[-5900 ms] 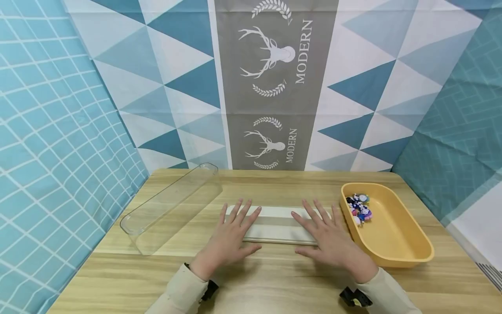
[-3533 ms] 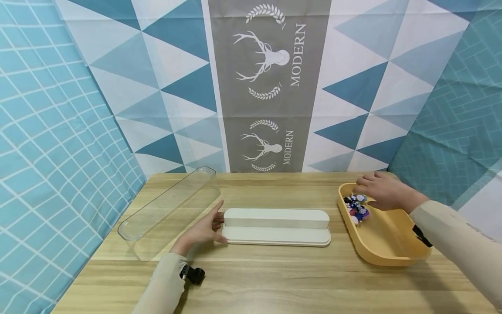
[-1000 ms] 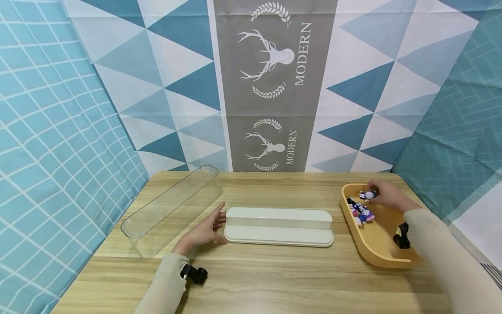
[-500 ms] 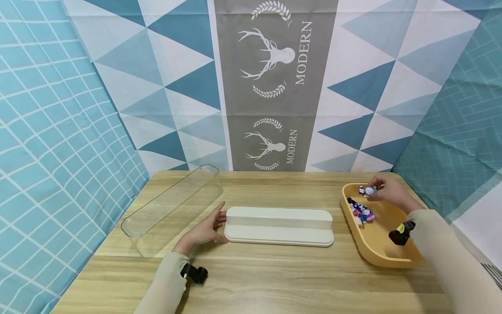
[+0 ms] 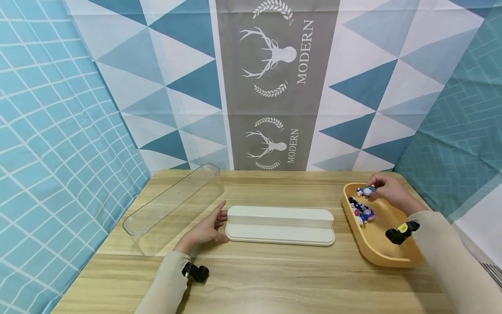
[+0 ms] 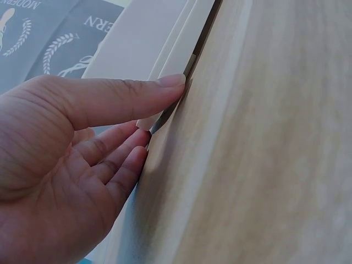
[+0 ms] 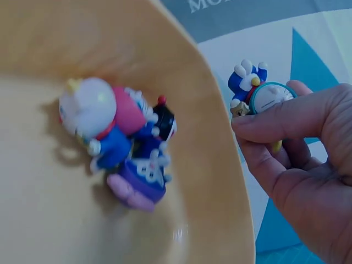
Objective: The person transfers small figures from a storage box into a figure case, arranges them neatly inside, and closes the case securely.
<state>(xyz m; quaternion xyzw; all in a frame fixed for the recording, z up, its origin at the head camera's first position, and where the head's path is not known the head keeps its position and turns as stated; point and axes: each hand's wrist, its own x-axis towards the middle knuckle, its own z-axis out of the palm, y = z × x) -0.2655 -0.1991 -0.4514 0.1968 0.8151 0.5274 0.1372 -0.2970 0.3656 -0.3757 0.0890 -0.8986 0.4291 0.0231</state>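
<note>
Head view: my right hand (image 5: 389,192) pinches a blue-white plastic figurine (image 5: 368,191), seemingly just picked out; left hand (image 5: 205,229) holds an oblong white base (image 5: 279,233).

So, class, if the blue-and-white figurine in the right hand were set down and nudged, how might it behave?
The figurine is likely stiff: its body sticks out from the right hand without visible sag. It is probably light, since a small thumb-and-finger pinch holds it. Its rounded head and uneven outline suggest it could tip or roll.
</note>
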